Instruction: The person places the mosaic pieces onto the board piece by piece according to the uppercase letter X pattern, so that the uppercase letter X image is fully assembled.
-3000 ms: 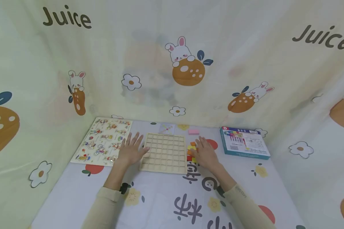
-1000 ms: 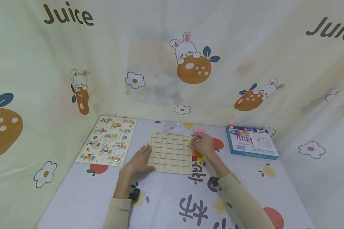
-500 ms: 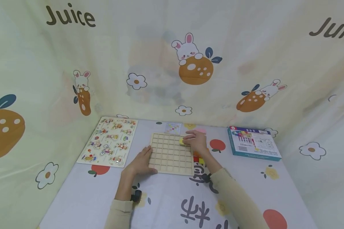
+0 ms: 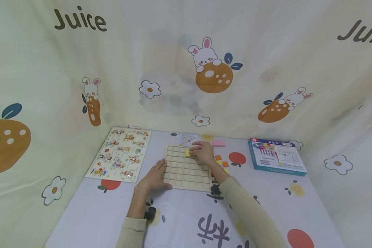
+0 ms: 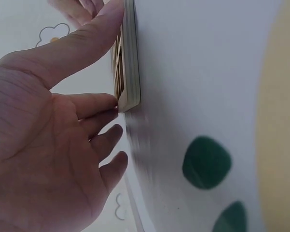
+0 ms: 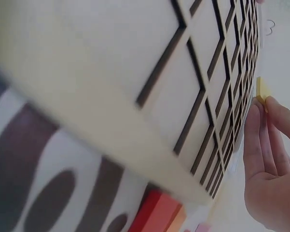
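A square wooden grid board (image 4: 187, 174) with small recesses lies on the table. My left hand (image 4: 152, 177) rests against its left edge near the close corner; in the left wrist view the thumb (image 5: 82, 48) and fingertips touch the board's side, fingers fairly straight. Above the far rows of the grid, my right hand (image 4: 204, 152) pinches a small yellow square tile (image 4: 187, 153) between thumb and fingertips. The right wrist view shows this tile (image 6: 262, 89) held clear of the near cells. Orange, yellow and red tiles (image 4: 225, 164) lie right of the board, partly hidden by the right forearm.
Behind the board lies a small coloured pattern card (image 4: 188, 138), with a pink block (image 4: 218, 143) to its right. A picture puzzle board (image 4: 119, 155) lies at left. A teal-edged box (image 4: 277, 157) sits at right. A patterned curtain (image 4: 170, 62) surrounds the table.
My left hand has come to the board's left edge. The right hand has picked up a yellow tile from the pile and carried it leftward over the grid's far rows.
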Demonstrator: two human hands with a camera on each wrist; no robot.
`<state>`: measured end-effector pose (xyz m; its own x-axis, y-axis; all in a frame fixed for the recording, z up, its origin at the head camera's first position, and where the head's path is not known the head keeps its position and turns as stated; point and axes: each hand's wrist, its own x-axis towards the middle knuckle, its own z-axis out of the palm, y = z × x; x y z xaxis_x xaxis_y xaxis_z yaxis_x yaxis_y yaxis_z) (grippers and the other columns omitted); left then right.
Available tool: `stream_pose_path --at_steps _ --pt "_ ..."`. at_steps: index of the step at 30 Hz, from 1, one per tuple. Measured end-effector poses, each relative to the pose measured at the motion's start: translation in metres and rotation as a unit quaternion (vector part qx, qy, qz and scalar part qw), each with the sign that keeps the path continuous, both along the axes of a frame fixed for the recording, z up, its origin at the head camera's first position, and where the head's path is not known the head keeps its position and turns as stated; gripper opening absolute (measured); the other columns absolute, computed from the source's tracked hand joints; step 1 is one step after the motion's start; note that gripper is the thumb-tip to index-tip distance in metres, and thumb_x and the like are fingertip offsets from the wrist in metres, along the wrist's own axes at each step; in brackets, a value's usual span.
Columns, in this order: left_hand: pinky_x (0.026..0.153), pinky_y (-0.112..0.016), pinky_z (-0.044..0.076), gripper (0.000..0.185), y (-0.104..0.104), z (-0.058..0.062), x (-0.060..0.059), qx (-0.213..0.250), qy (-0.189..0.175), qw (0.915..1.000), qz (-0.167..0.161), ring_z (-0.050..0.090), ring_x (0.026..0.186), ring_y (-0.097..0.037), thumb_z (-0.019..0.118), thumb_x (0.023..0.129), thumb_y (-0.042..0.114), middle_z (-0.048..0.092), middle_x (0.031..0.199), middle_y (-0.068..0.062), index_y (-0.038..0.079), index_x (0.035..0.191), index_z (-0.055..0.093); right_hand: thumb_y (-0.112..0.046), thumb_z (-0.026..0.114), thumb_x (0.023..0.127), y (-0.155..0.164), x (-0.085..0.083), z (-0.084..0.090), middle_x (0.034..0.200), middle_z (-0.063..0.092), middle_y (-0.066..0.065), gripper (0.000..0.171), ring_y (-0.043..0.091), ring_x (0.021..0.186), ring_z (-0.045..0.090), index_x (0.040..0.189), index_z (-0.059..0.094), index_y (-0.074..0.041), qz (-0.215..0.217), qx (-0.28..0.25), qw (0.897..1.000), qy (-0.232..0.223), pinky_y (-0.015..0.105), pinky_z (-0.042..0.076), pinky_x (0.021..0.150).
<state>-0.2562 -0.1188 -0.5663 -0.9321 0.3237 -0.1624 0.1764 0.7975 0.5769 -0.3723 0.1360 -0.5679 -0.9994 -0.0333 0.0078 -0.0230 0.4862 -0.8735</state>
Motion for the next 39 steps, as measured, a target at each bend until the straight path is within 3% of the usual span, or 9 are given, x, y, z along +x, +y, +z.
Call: stream_pose_path --at_steps 5,11,14,21,29,39 --pt "0.130 -0.050 0.017 0.110 0.000 0.002 0.002 -0.002 -0.003 1.0000 0.003 0.015 0.160 -0.036 0.090 0.080 0.037 0.017 0.173 -0.017 -0.004 0.162 0.029 -0.014 0.089 0.084 -0.012 -0.003 -0.002 0.091 0.081 0.002 0.049 0.019 0.090 0.077 0.129 0.072 -0.004 0.021 -0.003 1.000 -0.002 0.043 0.056 0.105" --pt "0.130 -0.050 0.017 0.109 0.000 -0.001 0.003 -0.007 -0.002 1.0000 -0.005 0.015 0.160 -0.036 0.089 0.081 0.039 0.018 0.173 -0.018 -0.005 0.161 0.029 -0.008 0.086 0.086 -0.023 -0.008 -0.005 0.091 0.080 0.004 0.048 0.017 0.081 0.078 0.131 0.070 -0.002 0.036 -0.023 0.999 -0.014 0.034 0.066 0.080" --pt "0.130 -0.050 0.018 0.109 0.001 -0.003 0.002 -0.010 0.000 0.9999 -0.011 0.015 0.160 -0.036 0.089 0.082 0.040 0.018 0.173 -0.018 -0.005 0.161 0.029 -0.009 0.087 0.085 -0.028 -0.010 -0.007 0.090 0.080 0.003 0.048 0.017 0.078 0.078 0.130 0.070 -0.004 0.031 -0.018 0.999 -0.016 0.032 0.066 0.078" --pt "0.130 -0.050 0.020 0.110 0.002 -0.006 0.001 -0.013 0.007 0.9998 -0.014 0.016 0.160 -0.036 0.089 0.082 0.040 0.019 0.173 -0.018 -0.005 0.161 0.029 -0.012 0.089 0.083 -0.038 -0.013 -0.009 0.090 0.081 -0.001 0.052 0.015 0.084 0.077 0.131 0.070 -0.006 0.037 0.016 0.999 0.002 0.041 0.060 0.098" --pt "0.130 -0.049 0.020 0.110 0.001 -0.007 -0.001 -0.020 -0.002 0.9997 -0.011 0.013 0.160 -0.034 0.088 0.083 0.042 0.015 0.174 -0.014 -0.001 0.163 0.026 -0.010 0.089 0.083 -0.052 -0.014 -0.006 0.089 0.081 -0.001 0.054 0.015 0.086 0.077 0.132 0.069 -0.004 0.045 0.030 0.999 0.003 0.040 0.060 0.095" --pt "0.130 -0.049 0.019 0.110 -0.001 -0.005 -0.001 -0.018 -0.005 0.9998 -0.004 0.013 0.160 -0.034 0.088 0.083 0.041 0.015 0.174 -0.014 -0.001 0.164 0.026 -0.015 0.089 0.083 -0.059 -0.019 -0.011 0.084 0.079 -0.008 0.038 0.019 0.101 0.075 0.118 0.076 -0.010 0.051 0.091 0.994 0.022 0.044 0.049 0.112"
